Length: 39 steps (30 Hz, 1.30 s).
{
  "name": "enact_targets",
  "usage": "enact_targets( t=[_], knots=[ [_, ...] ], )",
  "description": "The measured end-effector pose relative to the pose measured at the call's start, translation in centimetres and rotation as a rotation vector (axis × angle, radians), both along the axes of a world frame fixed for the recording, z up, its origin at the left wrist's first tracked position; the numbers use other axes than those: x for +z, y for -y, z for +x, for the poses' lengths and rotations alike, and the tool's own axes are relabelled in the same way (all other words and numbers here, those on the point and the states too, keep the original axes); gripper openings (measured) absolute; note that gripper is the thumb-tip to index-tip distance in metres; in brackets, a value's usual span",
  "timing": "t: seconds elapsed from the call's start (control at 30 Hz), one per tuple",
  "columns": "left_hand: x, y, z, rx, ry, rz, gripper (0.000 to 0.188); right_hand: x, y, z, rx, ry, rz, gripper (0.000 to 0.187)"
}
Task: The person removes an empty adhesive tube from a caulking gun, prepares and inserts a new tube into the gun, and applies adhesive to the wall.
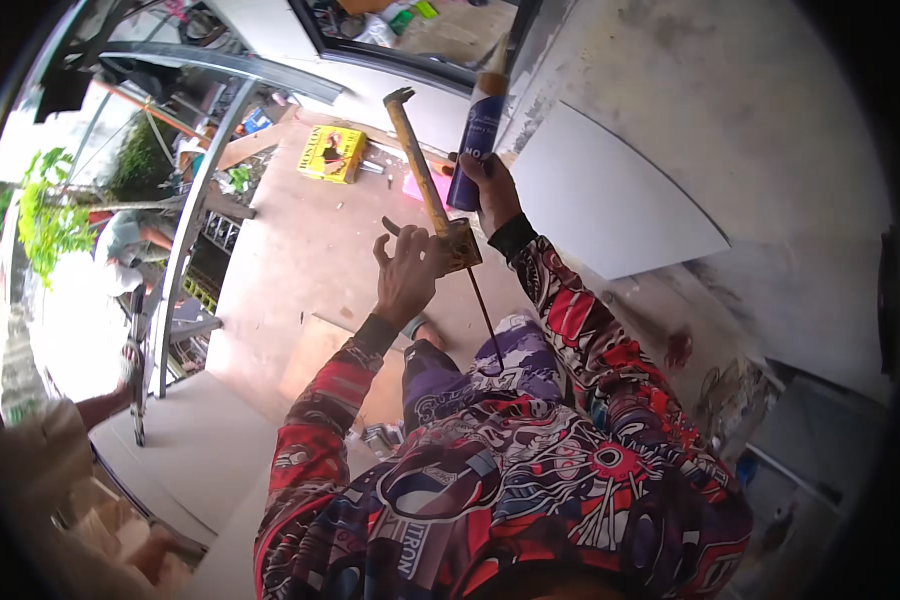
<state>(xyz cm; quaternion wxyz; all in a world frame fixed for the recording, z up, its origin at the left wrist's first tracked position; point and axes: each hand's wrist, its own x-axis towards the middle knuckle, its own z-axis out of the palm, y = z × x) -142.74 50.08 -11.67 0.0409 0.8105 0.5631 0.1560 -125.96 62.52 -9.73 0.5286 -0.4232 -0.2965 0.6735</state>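
My left hand (pixel 408 272) is closed around the handle end of a yellow caulking gun (pixel 417 155). The gun's frame points away from me, with a hooked end at the top, and its thin rod runs back toward my lap. To the right of it, my right hand (pixel 496 195) grips a blue sealant cartridge (pixel 479 122) with a tan nozzle end pointing up and away. The cartridge is beside the gun frame, not seated in it. Part of the gun's trigger is hidden by my left fingers.
A yellow box (pixel 331 153) and a pink item (pixel 423 187) lie on the floor ahead. A white panel (pixel 615 195) leans at the right wall. A metal frame (pixel 192 225) stands at left, with another person's arm (pixel 105 407) near it and a person (pixel 128 240) beyond.
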Motion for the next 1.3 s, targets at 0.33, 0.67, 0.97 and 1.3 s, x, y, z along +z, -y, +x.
enact_targets(
  t=[0.33, 0.67, 0.97, 1.3],
  knots=[
    [-17.0, -8.7, -4.8, 0.049, -0.028, -0.188, 0.038, -13.0, -2.8, 8.2, 0.163, 0.78, 0.118, 0.061],
    [-61.1, -18.3, -9.9, 0.234, -0.27, -0.499, 0.053, -53.6, -10.2, 9.0, 0.369, 0.965, 0.204, 0.07],
    [-71.8, -18.4, -16.7, -0.006, -0.272, -0.685, 0.071, -73.5, -13.6, 4.8, 0.534, 1.181, 0.528, 0.068],
    [-64.1, -25.8, -17.6, -0.361, -0.359, -0.586, 0.035, -76.9, -7.5, 15.3, 0.85, 1.438, 0.476, 0.067]
  ],
)
